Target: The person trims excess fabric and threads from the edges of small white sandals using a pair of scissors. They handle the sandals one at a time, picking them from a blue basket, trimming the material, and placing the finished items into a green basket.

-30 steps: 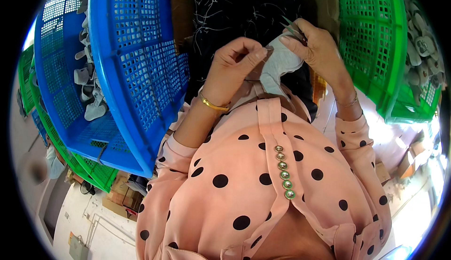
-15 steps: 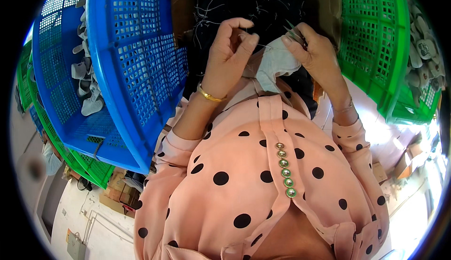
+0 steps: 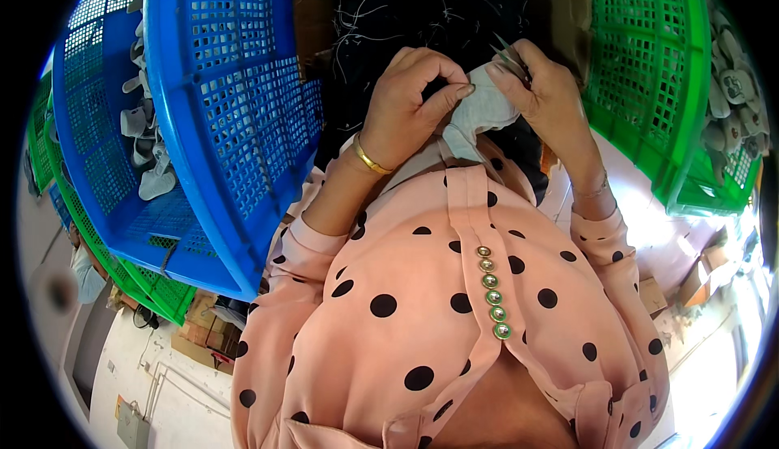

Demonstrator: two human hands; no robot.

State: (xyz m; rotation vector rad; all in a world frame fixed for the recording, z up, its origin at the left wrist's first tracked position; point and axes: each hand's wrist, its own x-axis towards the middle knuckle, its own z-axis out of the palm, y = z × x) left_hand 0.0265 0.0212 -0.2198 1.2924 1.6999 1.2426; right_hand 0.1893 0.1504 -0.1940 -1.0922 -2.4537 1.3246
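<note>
Both hands meet at chest height over a dark cloth strewn with pale threads (image 3: 422, 11). The left hand (image 3: 410, 100) has its grip closed, thumb and forefinger pinching the edge of a small grey fabric piece (image 3: 483, 112). The right hand (image 3: 548, 96) clasps the same piece from the other side, with slim metal snips (image 3: 510, 53) tucked against its fingers. A blue basket (image 3: 235, 116) stands to the left, a green basket (image 3: 649, 84) to the right.

blue crate (image 3: 243, 124), grey pieces (image 3: 150, 165) inside
</note>
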